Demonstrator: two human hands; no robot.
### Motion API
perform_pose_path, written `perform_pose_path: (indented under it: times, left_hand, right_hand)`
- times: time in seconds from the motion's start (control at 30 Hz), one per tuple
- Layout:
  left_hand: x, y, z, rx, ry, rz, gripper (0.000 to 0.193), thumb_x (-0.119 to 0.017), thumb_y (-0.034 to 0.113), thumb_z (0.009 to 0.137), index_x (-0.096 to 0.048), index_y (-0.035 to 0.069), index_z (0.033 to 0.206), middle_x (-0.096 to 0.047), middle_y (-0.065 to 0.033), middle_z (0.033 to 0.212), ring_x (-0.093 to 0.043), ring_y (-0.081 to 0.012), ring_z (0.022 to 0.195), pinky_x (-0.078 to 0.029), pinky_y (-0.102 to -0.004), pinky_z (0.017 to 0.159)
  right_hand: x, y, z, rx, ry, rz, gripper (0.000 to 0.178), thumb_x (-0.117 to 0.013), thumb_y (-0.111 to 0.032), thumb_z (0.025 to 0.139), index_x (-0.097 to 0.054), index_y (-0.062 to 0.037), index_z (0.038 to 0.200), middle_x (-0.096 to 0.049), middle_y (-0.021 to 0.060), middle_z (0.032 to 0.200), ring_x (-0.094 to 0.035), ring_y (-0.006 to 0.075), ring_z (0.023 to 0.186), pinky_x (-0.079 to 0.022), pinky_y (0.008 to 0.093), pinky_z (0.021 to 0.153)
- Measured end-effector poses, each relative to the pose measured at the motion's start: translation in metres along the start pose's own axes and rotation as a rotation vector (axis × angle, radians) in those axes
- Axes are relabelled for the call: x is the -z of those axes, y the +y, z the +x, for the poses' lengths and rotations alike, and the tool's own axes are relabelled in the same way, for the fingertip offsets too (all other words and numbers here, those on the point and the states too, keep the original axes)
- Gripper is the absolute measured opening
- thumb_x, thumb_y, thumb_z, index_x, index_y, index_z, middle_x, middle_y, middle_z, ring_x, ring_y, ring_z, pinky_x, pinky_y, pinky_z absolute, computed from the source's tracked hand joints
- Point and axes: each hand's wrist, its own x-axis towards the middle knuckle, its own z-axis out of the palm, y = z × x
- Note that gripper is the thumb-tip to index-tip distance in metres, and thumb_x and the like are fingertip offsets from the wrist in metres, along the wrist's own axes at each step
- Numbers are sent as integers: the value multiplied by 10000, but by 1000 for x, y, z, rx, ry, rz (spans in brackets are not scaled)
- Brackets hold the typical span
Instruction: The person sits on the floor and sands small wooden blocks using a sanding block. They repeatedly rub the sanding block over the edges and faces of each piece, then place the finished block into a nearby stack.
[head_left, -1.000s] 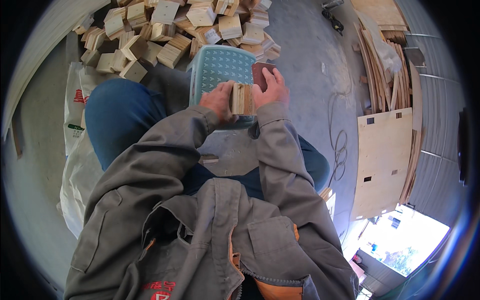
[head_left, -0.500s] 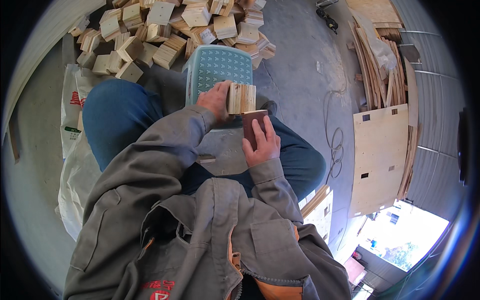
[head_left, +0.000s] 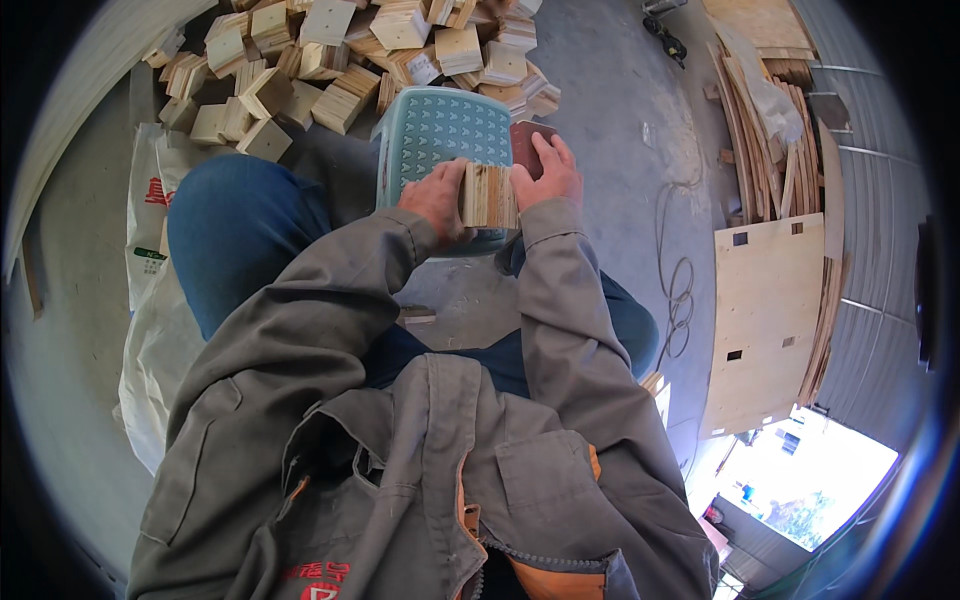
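My left hand grips the left side of a layered plywood block, which rests at the near edge of a blue-green plastic stool between my knees. Its striped, laminated edge faces up. My right hand is closed on a dark red-brown sanding block at the right of the plywood block, beyond its far corner. The fingers lie over the sanding block, and the thumb side is close against the plywood. The sanding block's underside is hidden.
A heap of similar plywood blocks lies beyond the stool. White plastic sacking is on the floor at the left. To the right are a coiled cable, a leaning plywood sheet and stacked boards.
My right hand has moved away from me with the sanding block, from the near right of the plywood block to its far right side. My left hand keeps its grip.
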Motion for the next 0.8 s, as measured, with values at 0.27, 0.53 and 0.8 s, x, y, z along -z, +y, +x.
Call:
perform_pose_path:
  times: [0.27, 0.53, 0.8]
  left_hand:
    - [-6, -4, 1, -52, 59, -12, 1033, -955, 342, 669, -391, 192, 1520, -535, -134, 1484, -554, -371, 1364, -444, -535, 1077]
    - [-7, -1, 5, -20, 38, 9, 1033, -956, 363, 660, -403, 190, 1516, -547, -133, 1478, -552, -380, 1368, -448, -532, 1089]
    - [-6, -1, 2, -30, 27, -28, 1080, -969, 351, 643, -382, 200, 1536, -538, -144, 1493, -575, -384, 1347, -450, -528, 1089]
  right_hand:
    - [3, 21, -84, 195, 62, 103, 660, -773, -269, 846, -628, -138, 1477, -482, 188, 1600, -570, 408, 1317, -447, 503, 1116]
    - [30, 8, -149, 269, 27, 102, 700, -828, -189, 796, -631, -165, 1467, -481, 178, 1601, -588, 388, 1268, -476, 481, 1058]
    - [8, 6, -51, 169, 46, 20, 644, -809, -273, 809, -669, -203, 1434, -502, 129, 1601, -585, 391, 1270, -461, 495, 1109]
